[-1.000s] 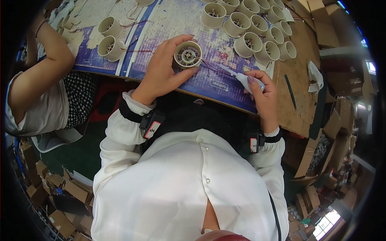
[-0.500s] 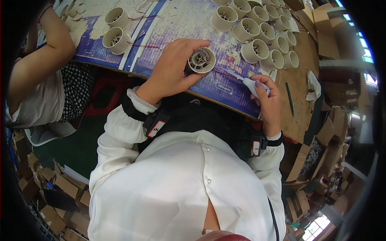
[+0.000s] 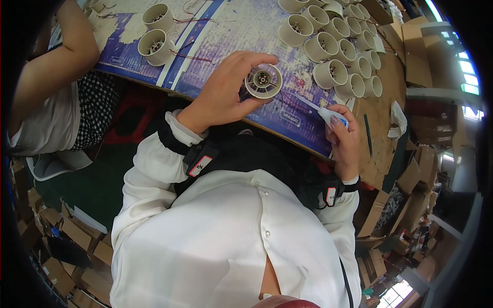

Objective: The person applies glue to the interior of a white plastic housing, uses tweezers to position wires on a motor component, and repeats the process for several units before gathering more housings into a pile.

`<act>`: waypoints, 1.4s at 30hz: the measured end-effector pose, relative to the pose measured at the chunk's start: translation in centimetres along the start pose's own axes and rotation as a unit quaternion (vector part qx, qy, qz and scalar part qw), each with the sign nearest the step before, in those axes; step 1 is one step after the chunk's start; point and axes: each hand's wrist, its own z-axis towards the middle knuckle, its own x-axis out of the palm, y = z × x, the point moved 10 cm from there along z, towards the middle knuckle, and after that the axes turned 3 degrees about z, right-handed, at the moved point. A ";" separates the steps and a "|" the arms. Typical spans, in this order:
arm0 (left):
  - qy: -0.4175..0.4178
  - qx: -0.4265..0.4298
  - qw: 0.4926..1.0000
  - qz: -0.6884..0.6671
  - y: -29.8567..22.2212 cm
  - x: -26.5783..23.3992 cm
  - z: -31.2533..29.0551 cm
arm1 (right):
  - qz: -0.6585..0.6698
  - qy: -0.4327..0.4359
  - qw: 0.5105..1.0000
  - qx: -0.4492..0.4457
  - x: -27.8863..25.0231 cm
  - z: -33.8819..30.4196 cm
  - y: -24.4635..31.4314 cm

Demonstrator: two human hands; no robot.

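Note:
My left hand is closed round the side of a cream plastic cup-shaped housing, its thumb and fingers on the rim. Inside the housing sits a small round part with spokes and a dark centre. Red and dark wires trail from the housing across the table. To the right, my right hand grips a small white glue bottle with a long thin nozzle. That nozzle points left toward the housing and stays apart from its opening.
Several similar housings with wired parts stand at the back right, and two more at the back left. A dark green stick and a crumpled white tissue lie at the right. Another person's arm rests at the far left.
The view has shifted slightly. The glue bottle's nozzle has swung a little and the bottle now tilts more in my right hand. My left hand keeps its hold on the housing.

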 end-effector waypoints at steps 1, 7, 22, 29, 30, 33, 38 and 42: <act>-0.005 0.008 1.000 -0.003 -0.1 -0.1 0.0 | 0.009 0.004 1.000 0.002 -0.1 0.1 -0.2; -0.005 -0.003 0.999 -0.052 0.2 -0.3 -0.3 | 0.065 0.021 0.998 0.016 0.0 0.2 -0.3; -0.004 -0.052 0.987 -0.155 1.3 0.1 -0.4 | 0.064 0.023 0.998 0.014 0.4 0.3 -0.4; -0.015 -0.009 0.999 -0.045 0.1 -0.1 -0.1 | 0.040 0.003 0.999 0.005 0.7 0.1 -0.3; -0.015 0.006 1.000 -0.014 -0.3 -0.2 0.0 | 0.035 -0.003 0.999 -0.001 0.7 0.0 -0.1; -0.025 0.016 0.999 0.012 -0.3 -0.3 0.0 | 0.036 0.000 0.999 0.008 0.6 0.0 -0.3; -0.035 0.028 0.998 0.039 -0.4 -0.3 -0.2 | 0.024 0.022 0.999 -0.003 0.7 -0.2 -0.3; -0.035 0.023 0.998 0.037 -0.3 -0.3 -0.1 | 0.030 0.018 0.999 -0.004 0.9 -0.4 0.1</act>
